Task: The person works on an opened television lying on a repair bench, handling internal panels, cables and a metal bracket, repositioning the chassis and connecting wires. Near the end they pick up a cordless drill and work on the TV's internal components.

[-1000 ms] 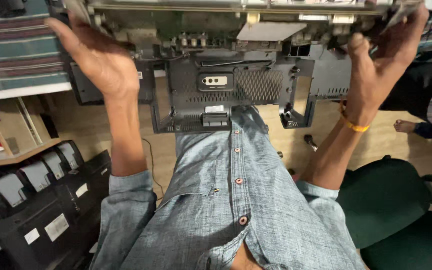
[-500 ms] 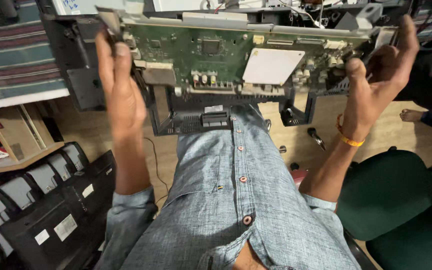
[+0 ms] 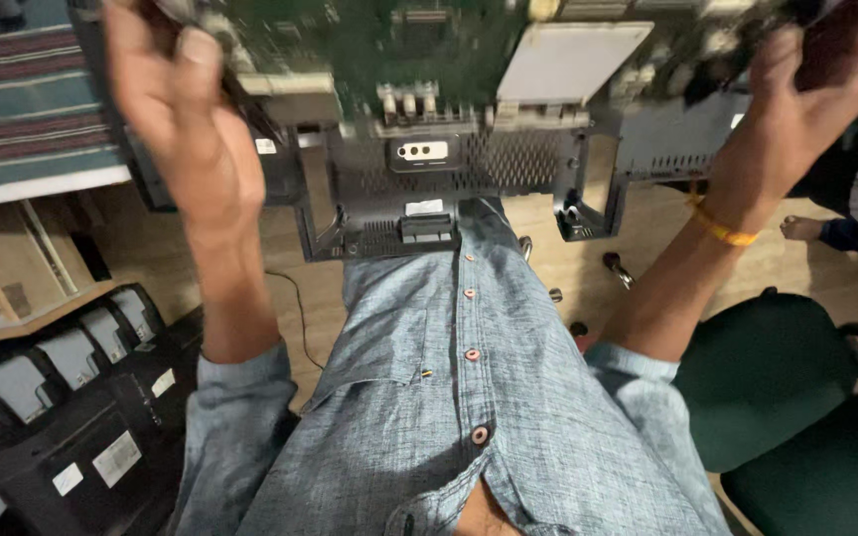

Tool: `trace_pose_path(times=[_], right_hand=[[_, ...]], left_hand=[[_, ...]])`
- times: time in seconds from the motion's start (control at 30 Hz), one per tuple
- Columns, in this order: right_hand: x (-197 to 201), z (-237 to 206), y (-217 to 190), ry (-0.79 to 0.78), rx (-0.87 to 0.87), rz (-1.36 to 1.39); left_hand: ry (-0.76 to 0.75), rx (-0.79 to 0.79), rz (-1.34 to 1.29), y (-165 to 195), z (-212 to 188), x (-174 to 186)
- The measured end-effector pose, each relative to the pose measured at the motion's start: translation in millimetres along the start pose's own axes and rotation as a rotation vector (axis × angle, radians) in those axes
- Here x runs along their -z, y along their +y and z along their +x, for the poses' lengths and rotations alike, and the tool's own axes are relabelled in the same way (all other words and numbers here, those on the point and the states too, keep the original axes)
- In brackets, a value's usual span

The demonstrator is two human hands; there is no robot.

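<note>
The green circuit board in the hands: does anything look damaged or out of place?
No damage is visible, though motion blurs the green circuit board. It is held up bare, outside the dark metal chassis below it. The left hand grips one end and the right hand the other. Small screws lie loose on the wooden floor.

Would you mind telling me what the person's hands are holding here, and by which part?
Both hands grip a green circuit board, motion-blurred: the left hand at its left end, the right hand at its right end. The exact finger placement cannot be told.
</note>
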State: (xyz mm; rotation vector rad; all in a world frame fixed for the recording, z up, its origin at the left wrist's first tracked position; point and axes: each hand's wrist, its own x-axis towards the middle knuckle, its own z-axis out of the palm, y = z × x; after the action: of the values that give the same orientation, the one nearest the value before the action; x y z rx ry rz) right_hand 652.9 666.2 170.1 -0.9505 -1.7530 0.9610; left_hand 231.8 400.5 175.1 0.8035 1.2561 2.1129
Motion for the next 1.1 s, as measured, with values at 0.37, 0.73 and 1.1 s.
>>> trace_pose_path(times=[0.37,0.73,1.1], right_hand=[[22,-5,-47,0.112,0.157,-0.04],[-48,-107,-85,0.114,-0.188,0.885],[-34,-151,-39,0.079,-1.005,0.405]], left_hand=[[-0.122,-0.294,-0.436,-15,45,-10],[0.025,-0.176,-0.457,-40,-29,12],[-0.377,-0.224,-0.457,-52,-1,31]])
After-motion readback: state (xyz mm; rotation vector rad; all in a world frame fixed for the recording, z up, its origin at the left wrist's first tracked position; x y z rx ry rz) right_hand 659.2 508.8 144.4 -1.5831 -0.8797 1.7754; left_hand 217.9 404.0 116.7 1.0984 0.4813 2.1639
